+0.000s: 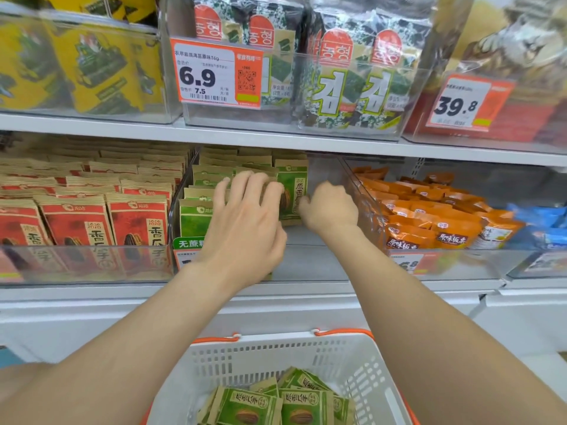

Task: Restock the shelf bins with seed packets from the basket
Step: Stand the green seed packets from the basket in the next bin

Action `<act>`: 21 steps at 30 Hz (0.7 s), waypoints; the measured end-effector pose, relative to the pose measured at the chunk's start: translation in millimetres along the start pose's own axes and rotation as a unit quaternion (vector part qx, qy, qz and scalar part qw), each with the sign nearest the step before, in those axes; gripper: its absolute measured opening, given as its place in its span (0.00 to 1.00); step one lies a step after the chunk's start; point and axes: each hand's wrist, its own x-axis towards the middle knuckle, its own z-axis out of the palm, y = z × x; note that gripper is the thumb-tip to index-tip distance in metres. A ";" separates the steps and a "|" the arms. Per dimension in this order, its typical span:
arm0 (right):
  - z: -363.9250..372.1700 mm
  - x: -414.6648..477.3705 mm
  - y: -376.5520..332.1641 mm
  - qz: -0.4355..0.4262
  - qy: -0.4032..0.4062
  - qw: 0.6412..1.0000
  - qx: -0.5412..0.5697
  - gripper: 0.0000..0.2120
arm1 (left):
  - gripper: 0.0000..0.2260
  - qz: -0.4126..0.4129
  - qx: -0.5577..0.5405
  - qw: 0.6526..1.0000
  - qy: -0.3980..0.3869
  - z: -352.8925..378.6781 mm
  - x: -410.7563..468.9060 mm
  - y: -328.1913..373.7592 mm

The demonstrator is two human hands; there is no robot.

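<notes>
partway thru, i'd say: middle bin already has rows of green packets at its left & far side, but the near-right floor is bare, and the basket near the person has several packets left. left hand lies over the rows, fingers spread and fairly straight, pressing the tops. right hand is curled, apparently pinching the right edge of an upright green packet.

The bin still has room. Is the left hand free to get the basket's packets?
Probably yes: the left hand lies flat on the shelf packets, fingers spread, and the basket's green packets lie uncovered below.
</notes>
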 end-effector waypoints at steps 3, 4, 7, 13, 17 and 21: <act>-5.8 -22.2 -1.1 -0.129 0.152 0.980 -0.015 0.10 | 0.06 0.009 0.004 1.000 -0.015 -12.1 -13.9 4.5; -7.5 -31.0 -0.3 -0.172 0.184 0.968 0.000 0.08 | 0.05 -0.002 -0.008 0.999 -0.050 -16.7 -20.1 5.7; -4.8 -59.2 6.1 -0.332 0.253 0.908 0.025 0.09 | 0.10 -0.037 -0.008 0.982 -0.186 -20.2 -38.3 7.0; 54.4 -125.0 27.5 -0.528 0.123 0.840 0.028 0.09 | 0.14 0.006 0.116 0.842 -0.527 0.3 -64.0 -2.7; 110.3 -167.0 42.3 -0.521 -0.151 0.831 -0.125 0.08 | 0.15 0.009 0.088 0.824 -0.560 16.0 -76.0 0.9; 157.1 -194.5 46.2 -0.364 -0.361 0.846 -0.146 0.08 | 0.17 0.024 0.038 0.842 -0.538 24.2 -76.4 2.6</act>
